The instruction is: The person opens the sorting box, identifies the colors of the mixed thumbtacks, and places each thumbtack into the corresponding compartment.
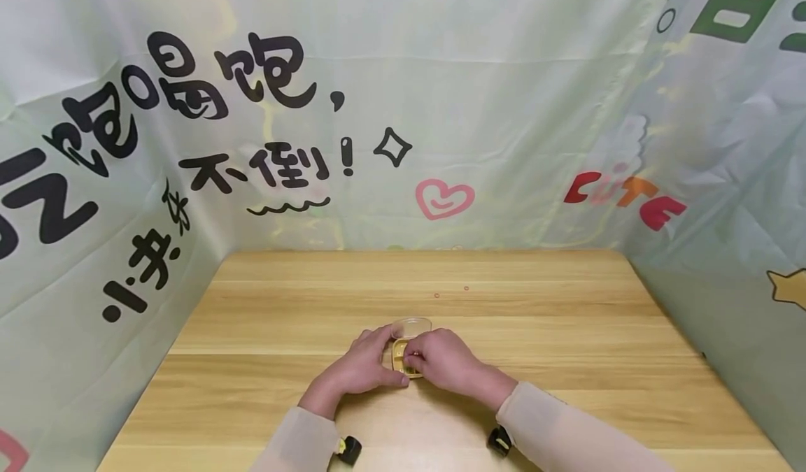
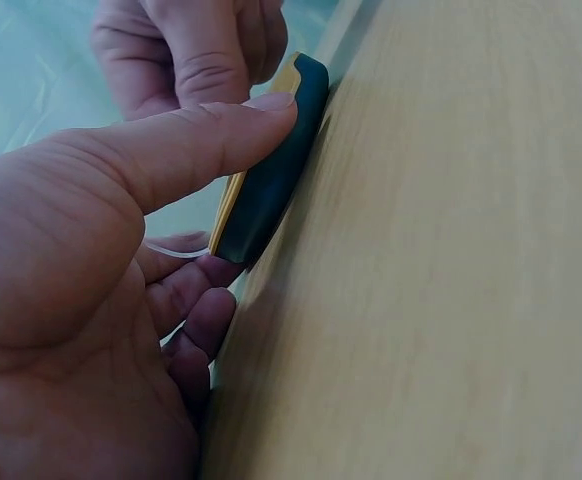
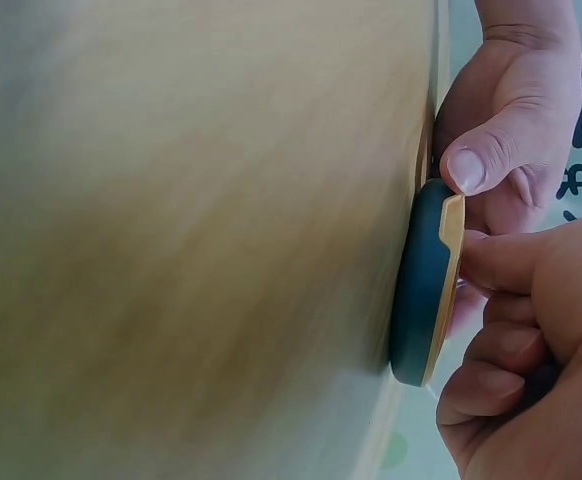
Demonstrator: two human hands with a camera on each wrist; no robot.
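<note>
A small pill case [image 1: 397, 352] lies on the table with its clear lid [image 1: 415, 327] tipped back, away from me. Its inside is yellow and divided into compartments; the outer shell [image 3: 419, 290] looks dark teal in the wrist views. My left hand [image 1: 362, 363] holds the case from the left, thumb along the near side and fingers round the far side. Over the compartments is my right hand [image 1: 450, 363], its thumb and forefinger reaching into the case and the other fingers curled. Whether those fingertips pinch something is hidden.
Two tiny reddish rings [image 1: 436, 295] lie on the wooden table [image 1: 283, 304] beyond the case. Printed cloth walls [image 1: 504, 122] stand along the back and both sides. A black wrist device [image 1: 499, 441] sits under the right sleeve, another [image 1: 349, 450] by the left.
</note>
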